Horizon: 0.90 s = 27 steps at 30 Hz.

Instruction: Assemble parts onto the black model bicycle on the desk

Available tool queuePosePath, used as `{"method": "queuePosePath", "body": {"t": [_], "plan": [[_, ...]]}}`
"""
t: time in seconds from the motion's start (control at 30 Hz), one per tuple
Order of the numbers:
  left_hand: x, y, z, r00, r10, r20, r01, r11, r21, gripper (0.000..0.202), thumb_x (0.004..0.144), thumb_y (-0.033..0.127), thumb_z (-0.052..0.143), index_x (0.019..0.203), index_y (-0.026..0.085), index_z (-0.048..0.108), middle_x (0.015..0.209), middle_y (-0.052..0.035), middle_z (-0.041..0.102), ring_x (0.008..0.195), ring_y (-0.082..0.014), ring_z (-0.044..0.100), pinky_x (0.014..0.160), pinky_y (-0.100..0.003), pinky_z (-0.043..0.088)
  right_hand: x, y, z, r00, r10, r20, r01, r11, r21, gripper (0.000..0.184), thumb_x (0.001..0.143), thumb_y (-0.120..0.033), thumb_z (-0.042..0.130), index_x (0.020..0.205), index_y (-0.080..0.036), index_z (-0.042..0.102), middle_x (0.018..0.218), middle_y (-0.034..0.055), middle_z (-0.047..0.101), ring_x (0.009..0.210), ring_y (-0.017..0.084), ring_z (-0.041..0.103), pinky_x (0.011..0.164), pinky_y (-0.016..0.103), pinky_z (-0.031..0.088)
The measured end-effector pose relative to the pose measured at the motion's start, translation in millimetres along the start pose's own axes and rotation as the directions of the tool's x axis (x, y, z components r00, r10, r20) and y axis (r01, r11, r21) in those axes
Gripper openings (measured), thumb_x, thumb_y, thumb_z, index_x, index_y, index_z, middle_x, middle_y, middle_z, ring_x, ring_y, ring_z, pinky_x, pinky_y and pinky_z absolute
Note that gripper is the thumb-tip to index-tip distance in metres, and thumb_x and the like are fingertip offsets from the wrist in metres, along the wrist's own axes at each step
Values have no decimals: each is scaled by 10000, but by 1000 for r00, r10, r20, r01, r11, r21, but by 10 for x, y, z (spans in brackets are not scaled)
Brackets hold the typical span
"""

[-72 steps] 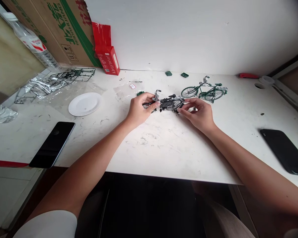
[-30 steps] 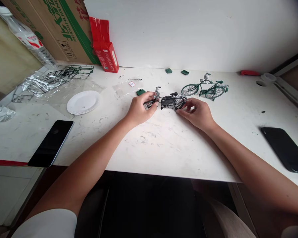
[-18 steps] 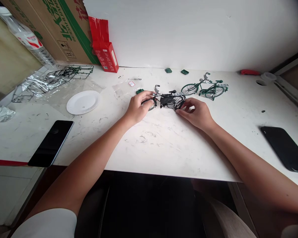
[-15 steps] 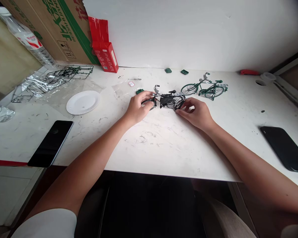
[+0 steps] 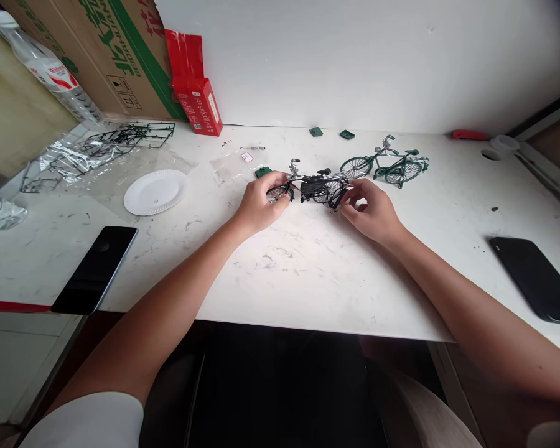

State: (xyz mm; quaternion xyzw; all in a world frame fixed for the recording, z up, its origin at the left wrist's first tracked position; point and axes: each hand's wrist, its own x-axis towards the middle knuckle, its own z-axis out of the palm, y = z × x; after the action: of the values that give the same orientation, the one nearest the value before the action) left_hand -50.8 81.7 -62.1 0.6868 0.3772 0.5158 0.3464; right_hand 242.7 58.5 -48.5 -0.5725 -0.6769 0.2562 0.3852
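A small black model bicycle stands on the white table between my hands. My left hand is closed around its front wheel and fork, below the silver handlebars. My right hand pinches the rear wheel end with thumb and fingertips. A finished green model bicycle stands upright just behind my right hand. A small green part lies behind my left hand.
A white paper plate, plastic bags and green part frames lie at the left. A black phone sits near the left front edge, another phone at right. A red box, cardboard carton and water bottle stand at the back left.
The black bicycle went from lying tilted in my hands to standing upright on its wheels. My right fingers shifted slightly at the rear wheel; my left hand slid down to the front wheel.
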Motion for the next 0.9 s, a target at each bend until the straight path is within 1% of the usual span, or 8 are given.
{"method": "queuePosePath", "body": {"t": [0.17, 0.27, 0.37, 0.43, 0.67, 0.8, 0.9], "plan": [[-10, 59, 38, 1000, 27, -16, -26, 999, 43, 186, 917, 250, 781, 1094, 194, 786, 1165, -114, 873, 1138, -258, 823, 1058, -400, 629, 0, 19, 2, 1000, 18, -3, -18, 1000, 8, 571, 745, -310, 818, 1290, -244, 662, 989, 70, 768, 791, 230, 673, 629, 361, 566], [-8, 89, 58, 998, 54, -14, -54, 998, 45, 142, 974, 317, 776, 1046, 195, 788, 1106, -101, 875, 1081, -235, 830, 1019, -373, 633, -5, 41, 9, 1000, -3, -2, 3, 1000, 2, 586, 776, -395, 866, 1301, -246, 653, 997, 71, 768, 772, 228, 674, 654, 383, 590], [-3, 97, 66, 998, 66, -9, -66, 998, 20, 137, 991, 333, 780, 1008, 196, 778, 1053, -81, 872, 1032, -213, 835, 998, -348, 645, -9, 63, 21, 1000, -19, 0, 19, 1000, 11, 625, 797, -488, 897, 1313, -249, 639, 998, 75, 773, 773, 236, 698, 663, 393, 612], [-2, 94, 68, 998, 68, -9, -68, 998, 15, 139, 994, 331, 783, 998, 193, 774, 1042, -78, 870, 1017, -207, 836, 994, -344, 651, -11, 68, 26, 1000, -24, -3, 24, 1000, 19, 637, 801, -515, 907, 1311, -249, 633, 994, 79, 775, 793, 246, 719, 667, 393, 621], [-20, 84, 75, 994, 107, -37, -104, 993, 62, 116, 999, 309, 777, 983, 195, 779, 988, -60, 854, 959, -192, 821, 958, -332, 646, -12, 40, 2, 999, -24, -43, 25, 1000, 19, 587, 796, -508, 922, 1270, -261, 678, 987, 88, 777, 822, 260, 732, 650, 403, 608], [-18, 68, 66, 993, 108, -53, -102, 990, 101, 130, 1000, 321, 768, 966, 196, 768, 958, -59, 837, 928, -193, 807, 926, -328, 636, 0, 39, -2, 998, -31, -57, 32, 999, 24, 487, 789, -493, 916, 1166, -259, 717, 976, 97, 786, 845, 276, 734, 641, 411, 601], [-10, 60, 54, 992, 112, -50, -104, 985, 140, 148, 1009, 341, 753, 955, 204, 753, 946, -56, 823, 916, -195, 792, 908, -332, 625, -1, 41, 3, 998, -40, -41, 40, 999, 3, 430, 789, -502, 908, 1100, -257, 739, 975, 96, 783, 845, 276, 720, 627, 404, 588]]}}
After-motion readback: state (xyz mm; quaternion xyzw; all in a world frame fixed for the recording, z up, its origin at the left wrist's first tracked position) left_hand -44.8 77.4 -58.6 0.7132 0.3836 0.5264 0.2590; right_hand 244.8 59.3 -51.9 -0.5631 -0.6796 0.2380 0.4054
